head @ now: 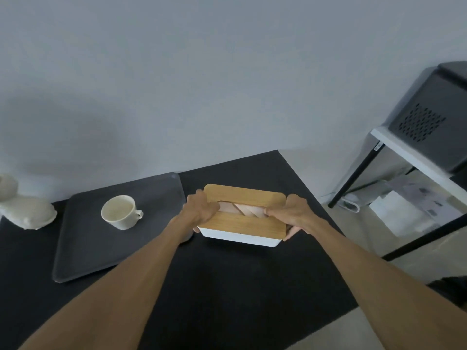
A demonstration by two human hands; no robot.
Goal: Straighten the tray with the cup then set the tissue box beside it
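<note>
Beside the flat tray point(83, 248), hands grip the wooden-lidded tissue box point(242, 223).

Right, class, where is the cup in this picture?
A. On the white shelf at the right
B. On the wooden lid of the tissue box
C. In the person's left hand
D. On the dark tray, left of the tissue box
D: the cup stands upright on the tray, left of the tissue box that both hands grip.
</note>
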